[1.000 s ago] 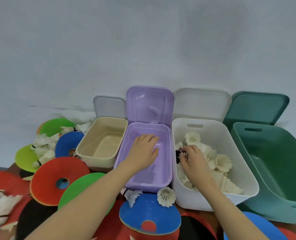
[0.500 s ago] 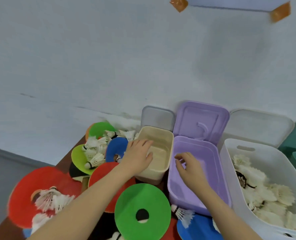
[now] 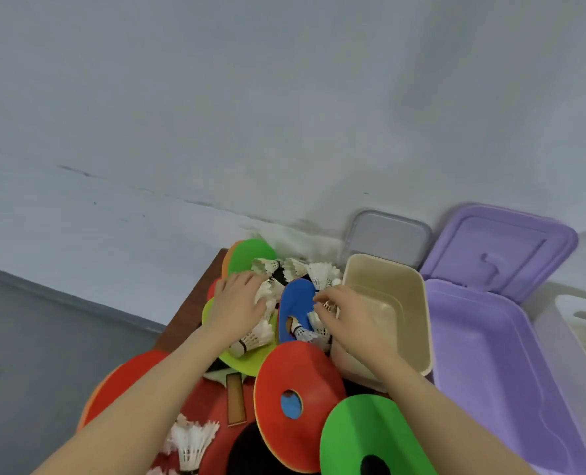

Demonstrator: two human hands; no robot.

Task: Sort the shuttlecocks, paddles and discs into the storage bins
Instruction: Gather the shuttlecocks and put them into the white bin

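White shuttlecocks (image 3: 315, 274) lie heaped among coloured discs at the table's far left. My left hand (image 3: 238, 303) lies on the heap with its fingers curled over a white shuttlecock (image 3: 267, 293). My right hand (image 3: 348, 320) reaches beside a tilted blue disc (image 3: 296, 303), and its fingertips pinch a shuttlecock (image 3: 327, 306) by the beige bin (image 3: 411, 303). More shuttlecocks (image 3: 254, 339) rest on a lime disc (image 3: 240, 359). A red disc (image 3: 295, 378) and a green disc (image 3: 360, 437) lie nearer me. A paddle handle (image 3: 235, 399) shows between discs.
The beige bin and the purple bin (image 3: 483, 365) stand open to the right, with their lids (image 3: 500, 248) leaning on the wall. A white bin (image 3: 572, 317) sits at the right edge. The table's left edge (image 3: 188, 303) drops to grey floor. More shuttlecocks (image 3: 192, 443) lie at the front.
Both hands have moved left from the bins to the shuttlecock heap. The view has swung left, so the white bin is nearly out of frame.
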